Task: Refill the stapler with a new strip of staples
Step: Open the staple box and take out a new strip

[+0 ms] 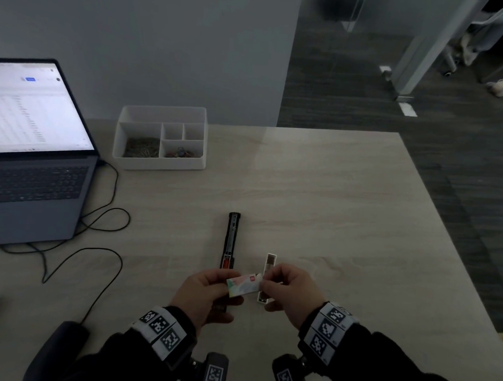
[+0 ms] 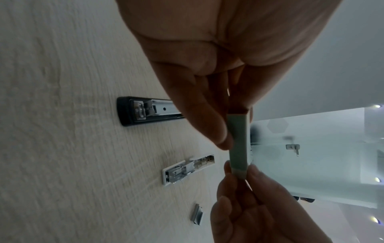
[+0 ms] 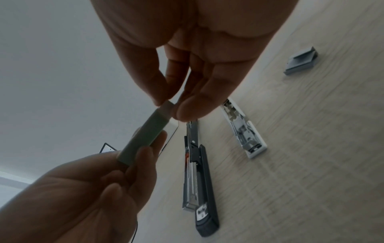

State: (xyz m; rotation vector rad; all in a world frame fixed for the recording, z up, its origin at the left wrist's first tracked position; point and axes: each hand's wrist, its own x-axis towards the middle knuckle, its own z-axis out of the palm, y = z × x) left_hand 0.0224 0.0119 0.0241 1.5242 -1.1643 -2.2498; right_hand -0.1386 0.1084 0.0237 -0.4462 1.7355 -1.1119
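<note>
Pale cardboard staple box [image 1: 243, 286] is held just above the black stapler [image 1: 231, 238]; left hand [image 1: 208, 293] grips its body, right hand [image 1: 290, 290] fingertips pinch its end.

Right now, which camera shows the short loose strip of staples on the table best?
The right wrist view: the loose staple strip lies unobstructed on the table, its channel shape clear. The left wrist view shows it smaller and edge-on. In the head view it is hidden behind the hands.
</note>
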